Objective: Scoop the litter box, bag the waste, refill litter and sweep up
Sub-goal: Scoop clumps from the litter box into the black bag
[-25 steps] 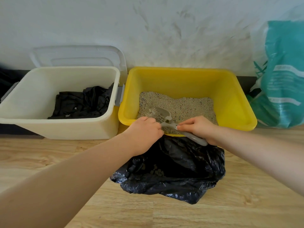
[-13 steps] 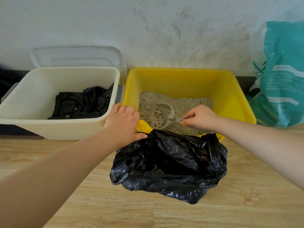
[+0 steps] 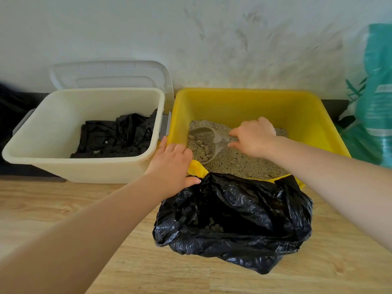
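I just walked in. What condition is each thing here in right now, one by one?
Yellow litter box: open-topped, partly filled with litter.
Scoop: in the litter, carrying clumps.
Black waste bag: open on the floor, some clumps inside.
Cream bin: lid off, black bags inside.
Clear lid: leaning on the wall.
Teal litter bag: upright by the wall.
Left hand: gripping the box rim.
Right hand: holding the scoop.

In front of me a white wall (image 3: 212,39) carries grey smudges above a dark skirting strip (image 3: 333,107). Under me runs a pale wood-grain floor (image 3: 106,268), evenly lit.
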